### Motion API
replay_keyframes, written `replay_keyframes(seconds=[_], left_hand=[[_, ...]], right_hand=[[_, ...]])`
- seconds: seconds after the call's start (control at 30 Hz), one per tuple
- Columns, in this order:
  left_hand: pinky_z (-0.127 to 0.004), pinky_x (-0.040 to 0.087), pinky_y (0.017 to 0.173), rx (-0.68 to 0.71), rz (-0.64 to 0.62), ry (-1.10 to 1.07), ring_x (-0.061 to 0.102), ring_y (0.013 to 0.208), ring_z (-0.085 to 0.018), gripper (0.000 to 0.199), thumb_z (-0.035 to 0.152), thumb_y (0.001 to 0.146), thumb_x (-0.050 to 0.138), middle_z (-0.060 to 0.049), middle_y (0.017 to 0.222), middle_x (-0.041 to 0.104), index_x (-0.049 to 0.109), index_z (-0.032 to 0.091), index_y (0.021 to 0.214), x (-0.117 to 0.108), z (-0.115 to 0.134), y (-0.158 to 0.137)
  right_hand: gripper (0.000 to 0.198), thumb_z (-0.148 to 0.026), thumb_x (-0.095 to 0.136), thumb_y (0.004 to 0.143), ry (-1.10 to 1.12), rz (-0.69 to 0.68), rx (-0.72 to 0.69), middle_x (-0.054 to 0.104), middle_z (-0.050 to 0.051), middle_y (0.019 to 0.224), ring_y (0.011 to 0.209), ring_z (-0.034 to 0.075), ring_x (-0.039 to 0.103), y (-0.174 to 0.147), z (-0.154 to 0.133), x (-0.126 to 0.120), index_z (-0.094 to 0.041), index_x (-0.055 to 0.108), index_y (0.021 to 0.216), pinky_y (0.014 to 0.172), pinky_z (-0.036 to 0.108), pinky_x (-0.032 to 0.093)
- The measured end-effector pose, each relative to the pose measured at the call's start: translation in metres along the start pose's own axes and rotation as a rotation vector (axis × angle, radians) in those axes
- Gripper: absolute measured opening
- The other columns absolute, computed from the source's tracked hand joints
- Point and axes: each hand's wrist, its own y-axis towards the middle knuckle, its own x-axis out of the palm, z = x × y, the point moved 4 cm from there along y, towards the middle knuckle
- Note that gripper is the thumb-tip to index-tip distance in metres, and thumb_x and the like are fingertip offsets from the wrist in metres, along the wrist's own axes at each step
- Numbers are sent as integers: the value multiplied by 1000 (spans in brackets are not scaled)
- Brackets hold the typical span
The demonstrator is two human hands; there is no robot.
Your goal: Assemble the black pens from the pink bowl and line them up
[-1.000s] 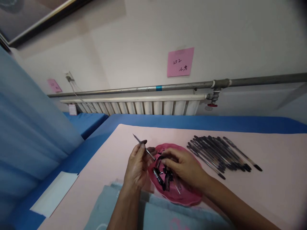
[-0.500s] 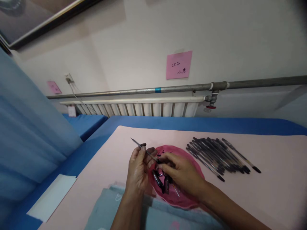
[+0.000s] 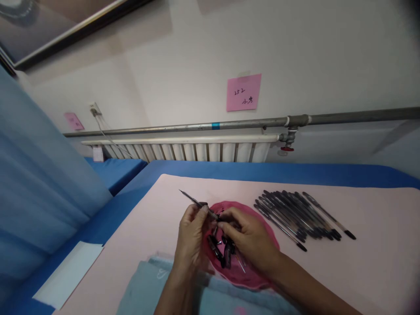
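Note:
Above the basket, a slim pen [image 3: 188, 196] slants with its pointed tip toward the upper left. My left hand [image 3: 191, 234] is closed round its middle, thumb on top. The fingers of my right hand [image 3: 251, 234] pinch its rear end, where a small dark part shows; its exact shape is hidden by the fingertips. Beneath both hands sits a pink round basket [image 3: 241, 282] with a wavy rim. Black pen parts [image 3: 215, 250], some like caps, and thin rods lie inside it. To the right, several pens with black ends [image 3: 288, 214] lie side by side in a slanted row.
Pink sheeting [image 3: 370, 271] covers the blue bed [image 3: 295, 171]. A folded light-blue cloth [image 3: 141, 284] lies near me, and a white paper [image 3: 68, 274] at the left edge. A blue curtain [image 3: 42, 188] hangs left. The radiator [image 3: 190, 151] and pipe [image 3: 183, 127] run along the wall.
My left hand has slid along toward the pen's rear end, nearer my right hand, and its spread fingers have closed in. My right hand stays nearly in place.

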Motion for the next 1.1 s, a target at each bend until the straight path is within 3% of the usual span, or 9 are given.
replay_keyframes(seconds=[0.27, 0.5, 0.7, 0.87, 1.1], left_hand=[[-19, 47, 55, -26, 23, 16, 58, 54, -8, 33, 31, 59, 79, 2, 62, 62, 53, 15, 70, -2, 1, 1], [-20, 48, 54, -39, 31, 30, 58, 52, -9, 34, 32, 57, 80, 1, 62, 63, 54, 15, 71, -1, -2, 0], [-19, 47, 53, -23, 26, 39, 57, 53, -8, 33, 33, 59, 78, 2, 60, 62, 53, 15, 70, -3, -1, 1], [-18, 47, 52, -28, 38, 54, 56, 50, -7, 30, 31, 62, 77, 2, 60, 62, 53, 14, 71, -4, 0, 1], [-17, 46, 51, -41, 62, 58, 56, 51, -7, 31, 30, 61, 77, 1, 61, 62, 53, 14, 72, -7, -2, 2]], right_hand=[[13, -25, 47, 86, -68, 4, -22, 65, 0, 75, 68, 14, 60, 0, -4, 0, -21, 59, 83, 63, 27, 46], [3, -20, 52, 82, -220, 1, -76, 63, 0, 77, 70, 15, 58, -1, -6, 0, -21, 55, 83, 63, 29, 43], [17, -25, 41, 91, -371, -73, -147, 63, 2, 77, 70, 17, 57, -2, -7, 2, -21, 55, 82, 64, 30, 41], [5, -23, 49, 87, -426, -39, -174, 62, 3, 82, 75, 18, 57, -4, -9, 1, -21, 53, 86, 65, 30, 41], [21, -21, 35, 93, -535, -66, -261, 62, 5, 77, 72, 18, 58, -6, -7, 3, -21, 52, 81, 66, 32, 43]])
